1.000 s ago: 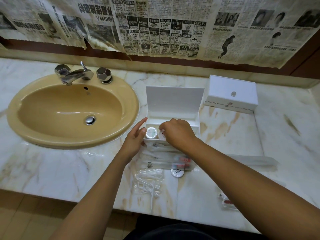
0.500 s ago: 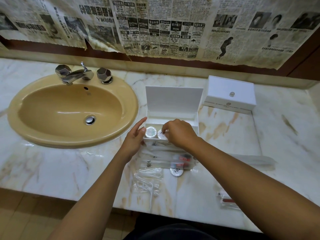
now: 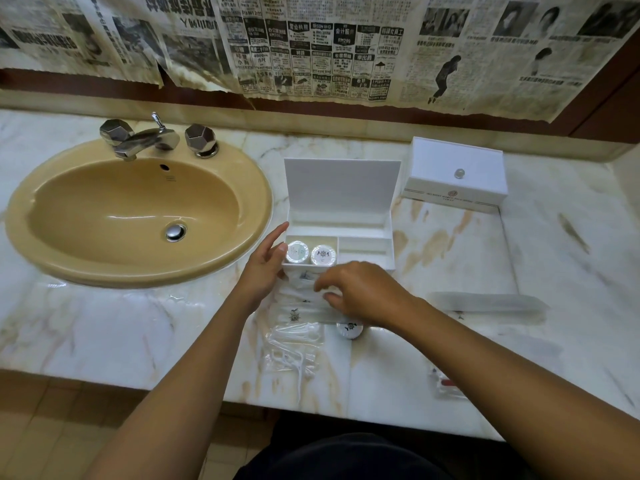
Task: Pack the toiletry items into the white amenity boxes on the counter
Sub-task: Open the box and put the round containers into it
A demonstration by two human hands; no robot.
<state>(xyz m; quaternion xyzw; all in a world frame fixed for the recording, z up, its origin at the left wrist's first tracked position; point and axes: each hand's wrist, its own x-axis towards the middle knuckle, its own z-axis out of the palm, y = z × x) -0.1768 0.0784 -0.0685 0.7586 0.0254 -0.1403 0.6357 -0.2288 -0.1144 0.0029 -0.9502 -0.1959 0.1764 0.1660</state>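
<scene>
Nearest the person, a clear packet of white floss picks (image 3: 294, 351) lies on the marble counter (image 3: 104, 327), below and between the two hands, short of the front edge. A small sachet with red contents (image 3: 446, 384) sits well to the right of the right hand, close to that edge.

The right hand (image 3: 363, 294) hovers over a pile of clear-wrapped toiletry packets (image 3: 301, 308), fingers curled downward with thumb and fingertips touching the top wrapper; whether it actually pinches the wrapper cannot be told. A round white soap (image 3: 349, 330) shows just under its wrist. A long clear-wrapped item (image 3: 485, 301) lies to the right of this hand, with bare marble around it.

The left hand (image 3: 266, 268) is spread, fingers straight, resting against the left front corner of the open amenity box (image 3: 367, 251). Two round wrapped soaps (image 3: 310, 253) fill the front-left compartment, just beyond the fingertips; the right compartments and rear tray show white floor. The lid stands upright behind.

The yellow basin (image 3: 138, 216) rim lies near the left hand, on its left side. The closed amenity box (image 3: 453, 174) stands farther back, beyond and right of the right hand, apart from the open one.
</scene>
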